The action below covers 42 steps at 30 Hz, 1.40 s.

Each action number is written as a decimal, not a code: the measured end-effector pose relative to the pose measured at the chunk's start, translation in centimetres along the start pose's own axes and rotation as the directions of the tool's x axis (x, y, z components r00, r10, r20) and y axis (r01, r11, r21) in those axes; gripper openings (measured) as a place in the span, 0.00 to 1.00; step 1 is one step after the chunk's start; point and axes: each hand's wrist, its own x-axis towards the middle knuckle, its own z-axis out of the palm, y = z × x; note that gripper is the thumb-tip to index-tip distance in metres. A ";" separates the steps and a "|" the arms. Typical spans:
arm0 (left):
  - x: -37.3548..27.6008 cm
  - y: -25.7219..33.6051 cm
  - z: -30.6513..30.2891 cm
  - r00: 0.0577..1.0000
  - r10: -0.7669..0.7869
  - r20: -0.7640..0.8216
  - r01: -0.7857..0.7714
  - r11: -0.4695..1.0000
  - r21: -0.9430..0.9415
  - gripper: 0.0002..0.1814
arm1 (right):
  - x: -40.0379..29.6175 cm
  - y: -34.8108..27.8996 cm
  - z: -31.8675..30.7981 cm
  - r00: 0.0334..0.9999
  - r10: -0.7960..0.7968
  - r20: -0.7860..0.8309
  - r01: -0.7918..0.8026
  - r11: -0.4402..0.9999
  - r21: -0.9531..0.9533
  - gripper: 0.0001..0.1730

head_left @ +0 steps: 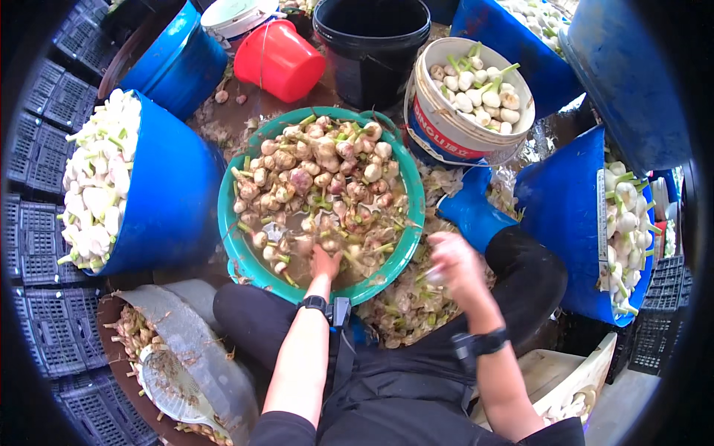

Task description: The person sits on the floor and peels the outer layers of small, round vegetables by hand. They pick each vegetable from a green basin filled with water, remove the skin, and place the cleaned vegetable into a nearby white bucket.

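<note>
A green plastic basin of murky water and garlic bulbs with cut stems stands before me. My left hand reaches into the near side of it, fingertips at a pale bulb in the water; whether it grips that bulb cannot be told. To the right of the basin my right hand is raised and blurred, its fingers curled around a small whitish thing that looks like a garlic bulb. Below that hand lies a heap of wet garlic skins and stem bits.
Blue tubs of white garlic stand left and right. Beyond the basin are a red bucket, a black bucket and a white bucket of garlic. A grey tub holding garlic and a strainer is at lower left.
</note>
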 end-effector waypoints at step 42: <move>-10.6 8.3 -13.8 0.819 0.441 0.367 0.052 0.580 -0.813 0.05 | 0.3 8.8 4.6 0.949 -0.146 0.279 0.216 0.946 -0.240 0.26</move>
